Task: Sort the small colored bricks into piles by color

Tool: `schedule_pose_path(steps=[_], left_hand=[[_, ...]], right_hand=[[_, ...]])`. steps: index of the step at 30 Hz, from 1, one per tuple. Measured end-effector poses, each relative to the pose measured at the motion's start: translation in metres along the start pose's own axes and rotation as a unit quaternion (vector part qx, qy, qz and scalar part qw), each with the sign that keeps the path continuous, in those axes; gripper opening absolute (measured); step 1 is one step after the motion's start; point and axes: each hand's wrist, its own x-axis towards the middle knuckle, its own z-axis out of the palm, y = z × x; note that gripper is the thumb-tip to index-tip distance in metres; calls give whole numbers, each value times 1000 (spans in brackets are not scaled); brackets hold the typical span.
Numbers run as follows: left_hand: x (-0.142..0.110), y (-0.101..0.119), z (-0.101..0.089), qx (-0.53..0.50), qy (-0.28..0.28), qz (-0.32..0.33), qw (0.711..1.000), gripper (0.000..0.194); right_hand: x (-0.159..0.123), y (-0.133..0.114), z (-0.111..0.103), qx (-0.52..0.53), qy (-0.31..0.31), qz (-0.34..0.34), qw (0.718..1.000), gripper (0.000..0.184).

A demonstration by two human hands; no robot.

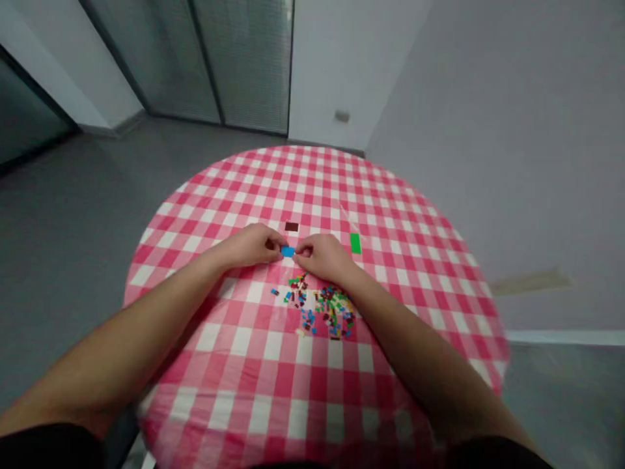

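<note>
The left hand and right hand appear to pinch a small blue brick at twelve o'clock from the brick pile; a slipping pinch could drop it and scatter the pile.

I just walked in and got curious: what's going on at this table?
A person sits at a round table working with bare hands. Their left hand and right hand meet at a flat blue plastic piece, with fingertips at either side of it. A dark brown piece lies just beyond the hands and a green piece off to the right. A scatter of tiny multicoloured plastic bricks sits nearer the person on the pink-and-white gingham tablecloth.
</note>
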Motion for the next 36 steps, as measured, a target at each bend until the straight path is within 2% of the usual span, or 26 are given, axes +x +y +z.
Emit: schedule_pose_path(steps=[11,15,18,21,26,29,34,36], left_hand=[[1,-1,1,-18,6,2,1000,31],[1,-2,1,-27,10,-2,1000,34],[0,-2,2,-58,31,-6,998,41],[-2,2,4,-80,46,13,996,37],[-7,12,6,-78,7,52,996,29],[-8,16,7,-51,-33,85,995,27],[-9,22,11,-15,-78,117,990,24],[-10,24,13,-22,-86,121,989,24]], right_hand=[[1,0,2,5,-10,-10,1000,14],[1,0,-3,19,-6,4,1000,16],[-1,3,-18,36,9,13,999,17],[-6,5,-41,42,22,7,999,18],[-23,5,-75,24,19,-18,999,20],[-34,7,-76,1,-29,-18,999,19],[-54,16,-62,-18,-199,-30,979,22],[-62,20,-61,-24,-230,-19,973,23]])
